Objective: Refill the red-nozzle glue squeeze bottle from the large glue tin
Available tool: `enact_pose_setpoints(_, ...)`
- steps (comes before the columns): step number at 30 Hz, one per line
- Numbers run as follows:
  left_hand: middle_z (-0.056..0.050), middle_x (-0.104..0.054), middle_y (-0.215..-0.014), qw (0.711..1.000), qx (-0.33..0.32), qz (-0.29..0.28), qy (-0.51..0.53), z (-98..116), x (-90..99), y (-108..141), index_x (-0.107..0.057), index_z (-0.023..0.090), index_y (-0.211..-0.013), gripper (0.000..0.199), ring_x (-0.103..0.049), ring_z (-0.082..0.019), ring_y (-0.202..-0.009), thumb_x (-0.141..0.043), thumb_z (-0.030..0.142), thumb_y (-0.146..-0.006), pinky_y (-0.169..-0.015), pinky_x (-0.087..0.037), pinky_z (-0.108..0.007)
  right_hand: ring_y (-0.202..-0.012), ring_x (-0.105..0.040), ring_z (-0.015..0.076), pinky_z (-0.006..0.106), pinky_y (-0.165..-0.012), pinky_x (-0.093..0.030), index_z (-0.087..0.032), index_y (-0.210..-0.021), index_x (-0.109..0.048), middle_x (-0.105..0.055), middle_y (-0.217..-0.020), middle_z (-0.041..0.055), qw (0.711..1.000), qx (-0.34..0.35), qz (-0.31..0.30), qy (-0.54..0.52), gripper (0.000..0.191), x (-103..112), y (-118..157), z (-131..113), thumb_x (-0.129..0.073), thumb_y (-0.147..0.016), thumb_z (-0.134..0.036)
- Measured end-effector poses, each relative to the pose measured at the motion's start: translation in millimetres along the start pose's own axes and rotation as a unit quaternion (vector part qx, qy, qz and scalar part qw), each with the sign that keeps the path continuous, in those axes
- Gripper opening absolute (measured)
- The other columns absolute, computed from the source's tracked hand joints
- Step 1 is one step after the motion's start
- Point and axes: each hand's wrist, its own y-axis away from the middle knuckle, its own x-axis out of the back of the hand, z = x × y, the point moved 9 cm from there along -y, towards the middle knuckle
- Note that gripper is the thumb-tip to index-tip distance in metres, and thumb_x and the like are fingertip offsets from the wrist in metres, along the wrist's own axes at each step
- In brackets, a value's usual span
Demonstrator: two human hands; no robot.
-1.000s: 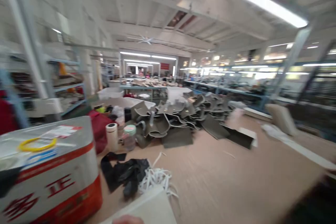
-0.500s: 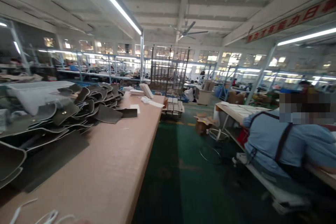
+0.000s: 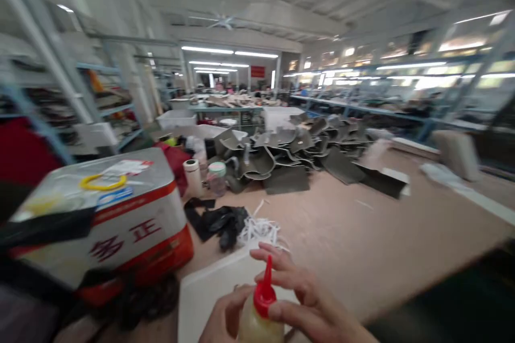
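A squeeze bottle [image 3: 257, 327] with a red pointed nozzle cap [image 3: 264, 295] stands upright at the bottom of the view, its pale yellowish body cut off by the frame edge. My left hand [image 3: 223, 316] is wrapped round the body. On the cap, my right hand [image 3: 301, 289] has its thumb at the near side and fingers behind the nozzle. Under the hands lies a white board or sheet [image 3: 201, 284]. Just beyond it are a heap of thin white strips [image 3: 259, 229] and a crumpled black plastic bag [image 3: 225, 222].
A large red-and-white can [image 3: 140, 230] with a yellow ring [image 3: 102, 182] on top stands at left. Behind are a jar [image 3: 217, 178], a white bottle [image 3: 193, 177] and piled dark grey curved sheets [image 3: 289, 163]. The table edge [image 3: 442, 273] drops off at right.
The view has swung left, from the aisle and the seated co-worker to the can and table. My two hands and the squeeze bottle now show; the bottle was not visible before.
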Motion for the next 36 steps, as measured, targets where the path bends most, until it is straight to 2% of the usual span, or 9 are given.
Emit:
enact_pose_setpoints(3,-0.010,-0.065,-0.089,0.989,0.025,-0.047,0.135,-8.4,23.4,21.5,-0.068,0.013,-0.099,0.077,-0.059,-0.026,-0.084,-0.068,0.072,-0.049,-0.070,-0.047,-0.031,-0.132,-0.030,0.0214,0.044,-0.106,-0.029,-0.037,-0.123,-0.052,-0.038,-0.142,-0.0006,0.985,-0.029,-0.128,-0.113,0.037,-25.7,-18.4,17.0,-0.050,-0.087,-0.041)
enact_pose_setpoints(6,-0.012,-0.064,-0.102,0.993,0.026,0.089,0.070,-15.5,65.5,49.9,-0.066,0.014,-0.108,0.075,-0.058,-0.029,-0.095,-0.073,0.063,-0.051,-0.081,-0.047,-0.034,-0.126,-0.039,0.0278,0.045,-0.099,-0.040,-0.036,-0.127,-0.049,-0.035,-0.144,0.0036,0.988,-0.024,-0.006,-0.154,0.050,-8.9,-41.2,36.3,-0.056,-0.079,-0.049)
enact_pose_setpoints(9,-0.013,-0.062,-0.114,0.964,0.042,0.247,-0.091,-20.4,94.4,80.6,-0.063,0.017,-0.114,0.077,-0.053,-0.033,-0.109,-0.078,0.056,-0.048,-0.098,-0.040,-0.042,-0.126,-0.039,0.0316,0.048,-0.098,-0.040,-0.033,-0.111,-0.060,-0.042,-0.139,0.0065,0.993,0.004,0.112,-0.038,0.051,-15.0,-57.0,37.8,-0.070,-0.064,-0.050)
enact_pose_setpoints(14,-0.011,-0.066,-0.108,0.892,0.010,0.339,-0.300,-12.4,94.8,101.6,-0.061,0.021,-0.115,0.070,-0.059,-0.031,-0.103,-0.080,0.044,-0.052,-0.107,-0.028,-0.052,-0.127,-0.037,0.0322,0.057,-0.103,-0.030,-0.027,-0.081,-0.065,-0.047,-0.134,0.0060,0.992,0.072,0.056,0.088,0.031,-96.7,-66.3,20.9,-0.070,-0.064,-0.052)
enact_pose_setpoints(18,-0.012,-0.067,-0.102,0.850,0.005,0.390,-0.355,0.5,93.8,112.5,-0.063,0.018,-0.110,0.068,-0.061,-0.031,-0.096,-0.083,0.034,-0.047,-0.106,-0.027,-0.057,-0.129,-0.035,0.0290,0.056,-0.105,-0.028,-0.027,-0.080,-0.067,-0.050,-0.132,0.0051,0.993,0.091,-0.014,0.080,0.025,-121.7,-66.5,21.5,-0.062,-0.074,-0.051)
enact_pose_setpoints(24,-0.010,-0.067,-0.102,0.905,0.121,0.337,-0.230,-6.3,89.4,114.9,-0.068,0.018,-0.103,0.069,-0.056,-0.033,-0.103,-0.086,0.033,-0.039,-0.107,-0.025,-0.055,-0.131,-0.032,0.0268,0.049,-0.107,-0.027,-0.026,-0.087,-0.067,-0.054,-0.128,0.0062,0.978,0.064,-0.197,-0.035,0.025,-129.5,-64.5,22.8,-0.062,-0.076,-0.047)
enact_pose_setpoints(28,-0.009,-0.064,-0.110,0.956,0.116,0.261,-0.067,-20.7,82.8,113.9,-0.066,0.018,-0.108,0.070,-0.054,-0.032,-0.107,-0.083,0.044,-0.046,-0.100,-0.037,-0.044,-0.130,-0.033,0.0241,0.045,-0.106,-0.030,-0.028,-0.093,-0.066,-0.054,-0.127,0.0052,0.953,0.058,-0.276,-0.107,0.020,-126.0,-64.7,14.3,-0.064,-0.078,-0.040)
enact_pose_setpoints(32,-0.013,-0.062,-0.116,0.951,0.086,0.295,0.036,-39.5,101.0,126.5,-0.059,0.013,-0.118,0.081,-0.053,-0.032,-0.110,-0.081,0.048,-0.049,-0.098,-0.040,-0.040,-0.126,-0.039,0.0298,0.048,-0.101,-0.036,-0.028,-0.095,-0.068,-0.055,-0.126,0.0088,0.962,0.022,-0.211,-0.172,0.027,-96.7,-79.9,29.7,-0.068,-0.072,-0.041)
enact_pose_setpoints(36,-0.017,-0.060,-0.119,0.873,0.086,0.477,0.055,-54.2,144.4,174.8,-0.060,0.010,-0.115,0.083,-0.050,-0.037,-0.115,-0.081,0.051,-0.046,-0.097,-0.042,-0.041,-0.127,-0.037,0.0316,0.044,-0.095,-0.042,-0.027,-0.100,-0.068,-0.050,-0.132,0.0115,0.975,-0.032,-0.043,-0.216,0.031,-52.1,-85.7,86.2,-0.069,-0.071,-0.039)
